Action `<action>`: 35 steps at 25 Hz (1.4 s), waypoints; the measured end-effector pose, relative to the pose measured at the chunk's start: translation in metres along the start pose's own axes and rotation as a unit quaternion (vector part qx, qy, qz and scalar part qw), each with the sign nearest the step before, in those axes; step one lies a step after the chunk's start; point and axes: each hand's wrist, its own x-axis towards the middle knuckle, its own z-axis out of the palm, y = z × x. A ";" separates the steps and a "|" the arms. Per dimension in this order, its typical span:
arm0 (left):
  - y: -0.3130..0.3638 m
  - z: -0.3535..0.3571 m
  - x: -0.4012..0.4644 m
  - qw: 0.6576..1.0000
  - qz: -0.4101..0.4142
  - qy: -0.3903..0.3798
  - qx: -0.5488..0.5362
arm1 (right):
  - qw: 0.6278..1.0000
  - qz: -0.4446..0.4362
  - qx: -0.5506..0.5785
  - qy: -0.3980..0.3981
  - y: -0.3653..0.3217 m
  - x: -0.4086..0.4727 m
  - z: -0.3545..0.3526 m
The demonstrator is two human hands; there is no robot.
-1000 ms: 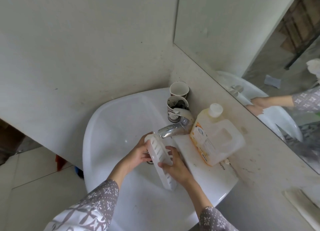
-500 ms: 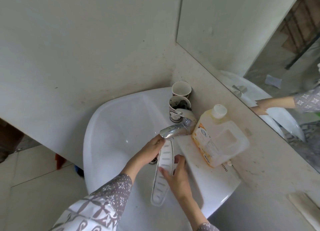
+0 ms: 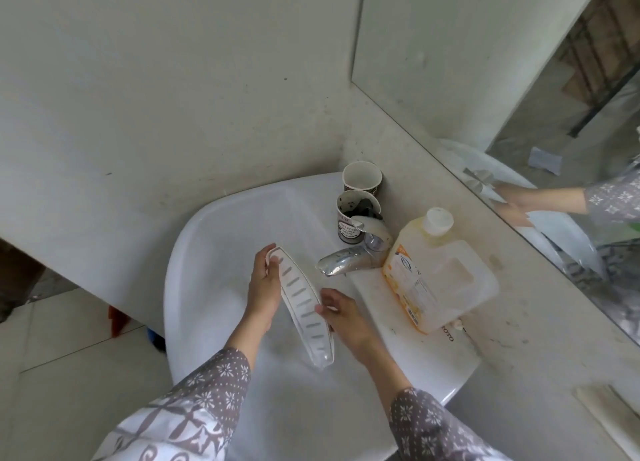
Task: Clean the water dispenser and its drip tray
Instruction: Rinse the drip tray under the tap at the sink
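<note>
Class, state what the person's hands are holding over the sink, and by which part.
The slotted white drip tray: left hand grips its far end, right hand its long edge near the middle.

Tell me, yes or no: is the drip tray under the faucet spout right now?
No, the drip tray, held by both hands over the sink, sits left of the faucet spout.

Soft, even daylight, moderately bright, no hard shadows. Mild glare on the chrome faucet (image 3: 349,258) and white sink (image 3: 214,239) rim. Wide-angle bending at the edges; wall lines curve. Mirror (image 3: 519,90) reflection at right is smeared, near sleeves slightly soft.
</note>
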 end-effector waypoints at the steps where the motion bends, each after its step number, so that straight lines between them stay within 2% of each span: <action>1: 0.004 -0.002 0.000 1.000 -0.024 -0.013 -0.002 | 1.000 0.000 -0.007 0.003 -0.004 0.007 0.003; 5: 0.022 -0.009 -0.003 0.992 -0.085 -0.065 -0.062 | 0.999 0.009 -0.027 0.020 -0.016 0.026 0.003; 7: 0.022 -0.009 -0.004 0.990 -0.103 -0.087 -0.033 | 1.000 -0.008 -0.012 0.025 -0.019 0.028 0.003; 11: 0.007 0.002 -0.022 0.968 -0.143 -0.201 0.051 | 0.995 0.002 0.090 0.051 -0.027 0.026 0.002; 16: -0.005 0.013 -0.037 0.955 -0.157 -0.247 0.055 | 0.998 0.002 0.021 0.057 -0.025 0.010 -0.013; 19: -0.008 0.020 -0.041 0.966 -0.131 -0.219 0.041 | 0.996 -0.005 -0.024 0.088 -0.029 -0.008 -0.018; 21: -0.009 0.024 -0.043 0.967 -0.162 -0.197 0.005 | 0.993 -0.022 -0.055 0.104 -0.030 -0.019 -0.016; 24: -0.007 0.026 -0.045 0.947 -0.232 -0.192 -0.107 | 0.991 -0.052 -0.096 0.079 -0.032 -0.032 -0.008; 27: -0.008 0.026 -0.041 0.945 -0.229 -0.171 -0.157 | 0.985 -0.094 -0.147 0.009 -0.030 -0.039 -0.005; 29: -0.009 0.024 -0.038 0.952 -0.214 -0.139 -0.168 | 0.981 -0.119 -0.149 0.034 -0.029 -0.041 -0.007; 32: -0.009 0.019 -0.039 0.942 -0.206 -0.150 -0.219 | 0.982 -0.090 -0.129 0.099 -0.025 -0.040 -0.013; 35: -0.004 0.015 -0.042 0.933 -0.199 -0.177 -0.243 | 0.994 -0.017 -0.100 0.045 -0.023 -0.040 -0.018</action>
